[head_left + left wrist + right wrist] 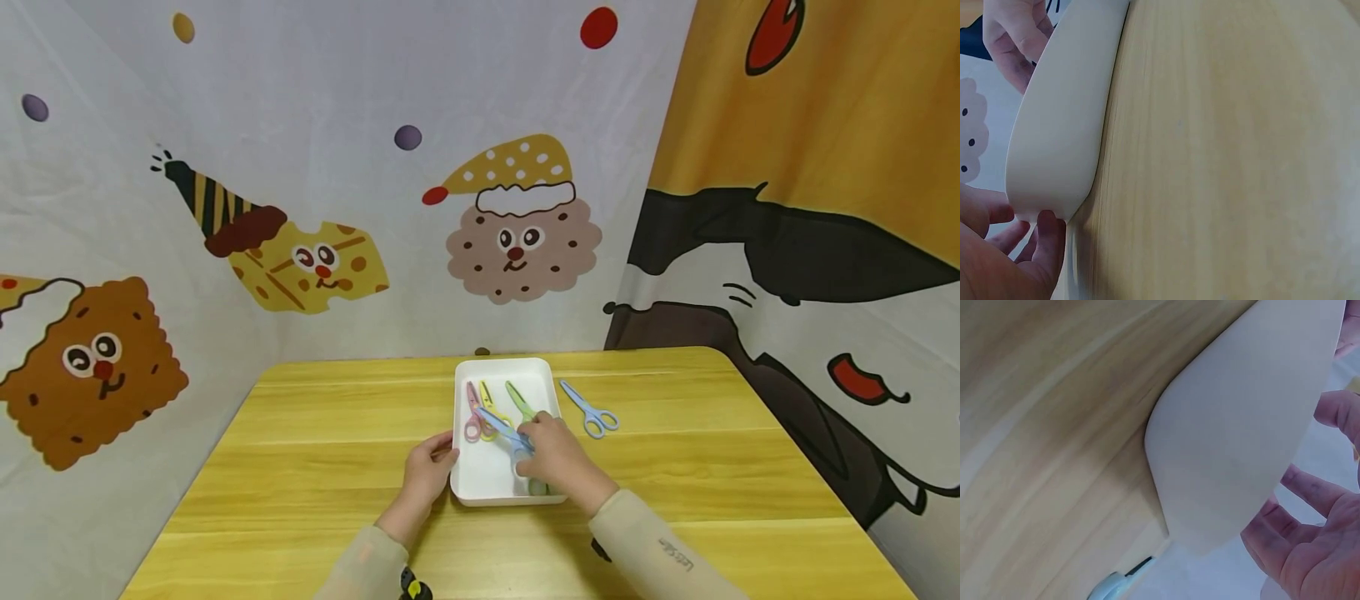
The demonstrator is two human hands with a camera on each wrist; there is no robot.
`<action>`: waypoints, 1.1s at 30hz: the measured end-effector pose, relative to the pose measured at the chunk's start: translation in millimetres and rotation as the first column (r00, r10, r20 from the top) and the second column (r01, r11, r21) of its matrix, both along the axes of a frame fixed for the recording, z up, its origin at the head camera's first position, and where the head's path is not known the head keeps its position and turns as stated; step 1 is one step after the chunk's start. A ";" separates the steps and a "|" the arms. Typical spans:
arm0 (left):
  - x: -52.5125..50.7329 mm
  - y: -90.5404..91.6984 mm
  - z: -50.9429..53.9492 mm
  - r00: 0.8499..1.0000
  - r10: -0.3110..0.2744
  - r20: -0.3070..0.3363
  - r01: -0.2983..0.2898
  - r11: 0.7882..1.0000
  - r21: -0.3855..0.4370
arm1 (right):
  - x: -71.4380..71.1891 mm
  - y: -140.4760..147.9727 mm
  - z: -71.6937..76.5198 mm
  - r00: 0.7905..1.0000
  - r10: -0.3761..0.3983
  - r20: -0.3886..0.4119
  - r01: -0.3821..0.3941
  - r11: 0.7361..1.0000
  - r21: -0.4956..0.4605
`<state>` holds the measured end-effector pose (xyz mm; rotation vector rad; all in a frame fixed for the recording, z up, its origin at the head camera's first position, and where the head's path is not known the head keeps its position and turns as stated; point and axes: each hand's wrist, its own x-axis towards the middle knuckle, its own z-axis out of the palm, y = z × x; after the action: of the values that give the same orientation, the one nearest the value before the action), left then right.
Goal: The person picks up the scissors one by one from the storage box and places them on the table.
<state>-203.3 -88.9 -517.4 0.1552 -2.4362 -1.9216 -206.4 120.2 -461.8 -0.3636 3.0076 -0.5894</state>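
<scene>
A white tray (487,479) holds pink scissors (472,429), yellow scissors (486,392) and green scissors (517,398), whose handles are partly hidden. Over the tray my right hand (558,458) holds blue scissors (498,425) by the handle end, blades pointing to the far left; the handle looks blurred. In the right wrist view, bent fingers (1310,494) show past the tray wall (1235,437), which hides the scissors. At the tray's left side my left hand (427,475) holds the edge, fingertips (1050,228) against the outer wall in the left wrist view.
A second pair of blue scissors (592,412) lies on the wooden table (330,433) right of the tray. Something dark greenish (537,487) shows in the tray's near right corner. Behind the table hangs a cartoon-printed cloth (337,100).
</scene>
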 end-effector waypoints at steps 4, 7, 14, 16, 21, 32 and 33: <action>0.1 0.1 -1.1 1.000 -0.002 0.000 0.002 1.000 -0.005 | -1.2 3.8 -0.7 1.000 -0.016 -0.006 0.016 1.000 0.019; 0.5 0.3 -1.5 1.000 -0.003 0.000 0.003 1.000 -0.008 | -2.0 6.6 -0.4 0.999 -0.036 -0.005 0.036 0.999 0.027; 1.3 1.1 -0.9 1.000 0.002 -0.001 -0.002 1.000 -0.006 | -4.4 14.6 -1.2 0.997 -0.060 -0.039 0.062 0.997 0.037; 1.3 1.2 -0.8 1.000 0.003 0.001 -0.003 1.000 -0.004 | -5.4 17.3 -2.6 0.997 -0.066 -0.048 0.068 0.997 0.038; 1.6 0.8 0.3 1.000 0.006 0.005 -0.006 1.000 -0.005 | -7.0 23.7 -3.4 0.994 -0.088 -0.058 0.090 0.995 0.032; 1.8 1.1 1.2 1.000 0.019 0.011 -0.019 1.000 -0.014 | -10.7 44.6 -4.1 0.989 -0.085 -0.123 0.085 0.996 -0.009; 1.8 1.1 1.0 1.000 0.019 0.009 -0.019 1.000 -0.017 | -10.8 46.1 -3.5 0.989 -0.089 -0.118 0.088 0.996 -0.016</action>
<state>-201.5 -87.7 -516.4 0.1861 -2.4461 -1.8966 -217.2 166.3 -465.2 -0.2760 3.1502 -0.6115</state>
